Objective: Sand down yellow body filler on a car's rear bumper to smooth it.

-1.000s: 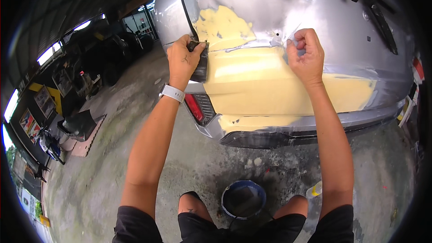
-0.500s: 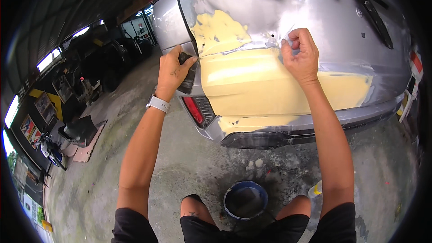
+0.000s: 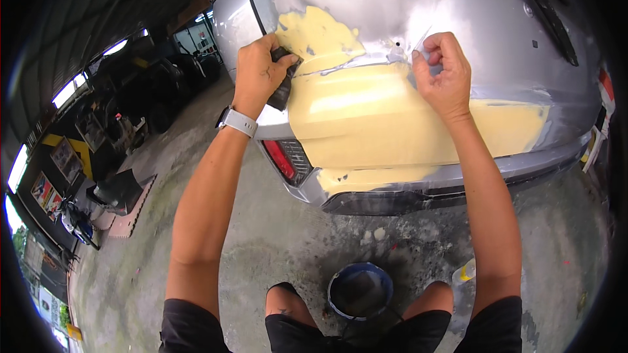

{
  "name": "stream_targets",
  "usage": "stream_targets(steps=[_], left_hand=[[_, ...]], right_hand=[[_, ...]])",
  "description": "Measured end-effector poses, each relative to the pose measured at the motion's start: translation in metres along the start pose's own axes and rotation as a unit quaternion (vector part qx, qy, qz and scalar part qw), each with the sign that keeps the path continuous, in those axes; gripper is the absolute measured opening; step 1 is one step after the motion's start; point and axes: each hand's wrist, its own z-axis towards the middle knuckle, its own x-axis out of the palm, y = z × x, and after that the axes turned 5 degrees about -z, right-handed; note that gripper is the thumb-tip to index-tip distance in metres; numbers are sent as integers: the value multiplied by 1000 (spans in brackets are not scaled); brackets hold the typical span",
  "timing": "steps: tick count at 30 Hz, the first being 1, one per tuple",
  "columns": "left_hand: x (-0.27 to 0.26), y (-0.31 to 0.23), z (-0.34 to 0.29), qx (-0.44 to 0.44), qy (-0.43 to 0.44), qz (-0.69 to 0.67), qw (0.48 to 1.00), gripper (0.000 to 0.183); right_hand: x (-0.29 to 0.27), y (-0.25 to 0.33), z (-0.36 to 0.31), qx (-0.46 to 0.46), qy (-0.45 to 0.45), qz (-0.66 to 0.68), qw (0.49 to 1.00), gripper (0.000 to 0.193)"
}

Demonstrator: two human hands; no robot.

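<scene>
My left hand (image 3: 260,73) is closed on a dark, limp sheet of sandpaper (image 3: 280,89), held at the left edge of a silver car's rear panel (image 3: 487,46). Beside it, a yellow filler patch (image 3: 320,33) with bare spots spreads over the metal. A larger smooth area of yellow filler (image 3: 366,117) covers the lower panel. My right hand (image 3: 443,77) is at that area's upper border, thumb and fingers curled together. A thin pale line shows by its fingertips; whatever they hold, if anything, I cannot make out.
A dark blue bucket (image 3: 360,291) with murky contents stands on the concrete floor between my knees. Near my right forearm is a clear bottle with a yellow band (image 3: 466,270). The red lower lamp (image 3: 280,159) and bumper (image 3: 386,202) lie below the panel. A motorbike (image 3: 78,222) stands far left.
My left hand has moved up and slightly right with the sandpaper, from the panel gap toward the upper filler patch. My right hand has shifted only slightly.
</scene>
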Motion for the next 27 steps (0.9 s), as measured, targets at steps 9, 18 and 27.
stream_targets(steps=[9,18,27], left_hand=[[7,2,-21,-81,-17,-46,996,38],[11,-3,-27,-44,-20,-27,998,36],[10,-2,-22,-8,-9,-18,1000,38]], right_hand=[[2,-4,-3,7,-6,16,1000,24],[-2,-3,-3,6,2,-2,1000,24],[-4,-2,-1,24,2,2,1000,24]])
